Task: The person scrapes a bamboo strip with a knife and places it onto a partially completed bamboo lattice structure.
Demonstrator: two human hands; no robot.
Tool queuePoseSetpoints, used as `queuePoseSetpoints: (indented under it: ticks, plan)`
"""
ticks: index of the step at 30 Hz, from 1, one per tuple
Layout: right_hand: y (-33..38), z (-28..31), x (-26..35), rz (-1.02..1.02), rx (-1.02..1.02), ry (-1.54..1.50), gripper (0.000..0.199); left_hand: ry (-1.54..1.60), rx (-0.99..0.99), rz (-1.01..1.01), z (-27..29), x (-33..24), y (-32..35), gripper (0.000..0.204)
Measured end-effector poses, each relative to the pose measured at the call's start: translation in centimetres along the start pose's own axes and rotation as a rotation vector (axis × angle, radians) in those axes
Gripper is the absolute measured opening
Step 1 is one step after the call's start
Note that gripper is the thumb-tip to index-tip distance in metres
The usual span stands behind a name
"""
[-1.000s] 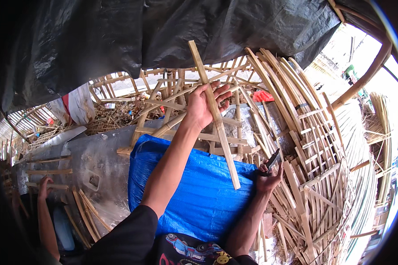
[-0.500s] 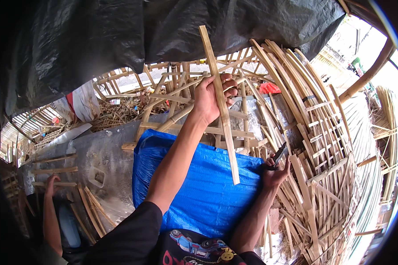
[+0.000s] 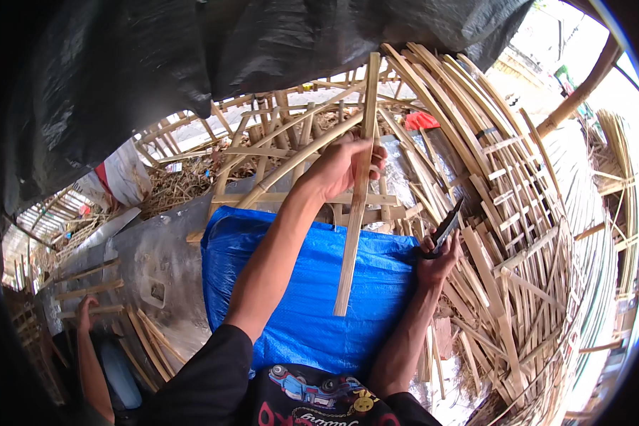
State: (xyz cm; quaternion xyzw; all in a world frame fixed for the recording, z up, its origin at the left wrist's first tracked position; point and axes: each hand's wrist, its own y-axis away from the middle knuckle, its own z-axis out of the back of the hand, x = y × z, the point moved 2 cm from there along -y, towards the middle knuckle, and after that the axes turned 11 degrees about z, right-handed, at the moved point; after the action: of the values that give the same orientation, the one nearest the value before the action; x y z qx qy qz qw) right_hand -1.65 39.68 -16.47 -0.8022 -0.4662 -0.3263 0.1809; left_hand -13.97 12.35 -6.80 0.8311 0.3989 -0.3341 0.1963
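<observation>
A blue tarp (image 3: 312,298) lies below black plastic sheeting (image 3: 192,64), with curved bamboo frames (image 3: 504,184) stacked alongside.

Outdoor bamboo workshop, stacked bamboo frames (image 3: 504,163), black tarp roof (image 3: 192,64)

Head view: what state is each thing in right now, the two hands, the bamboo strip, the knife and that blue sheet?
Left hand: raised, closed around the bamboo strip.
Bamboo strip: held nearly upright, lower end over the blue tarp.
Right hand: closed on the knife.
Knife: dark blade pointing up and away, clear of the strip.
Blue tarp: spread out, wrinkled.
Black plastic sheet: hanging overhead.
</observation>
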Motion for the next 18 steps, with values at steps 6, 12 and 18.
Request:
queuePoseSetpoints:
  ticks: [6,12,18]
  plan:
    - [3.1,-5.2,2.8,0.266,0.035,0.664,0.038,-0.138,0.088,0.195,0.2,5.2,-1.1,0.024]
    - [4.5,-7.2,5.9,0.44,0.267,1.424,0.042,-0.328,0.084,0.297,-0.3,5.8,-0.9,0.041]
    - [4.9,-6.7,6.4,0.617,0.309,1.435,0.036,-0.389,0.093,0.296,-1.3,5.6,-1.1,0.049]
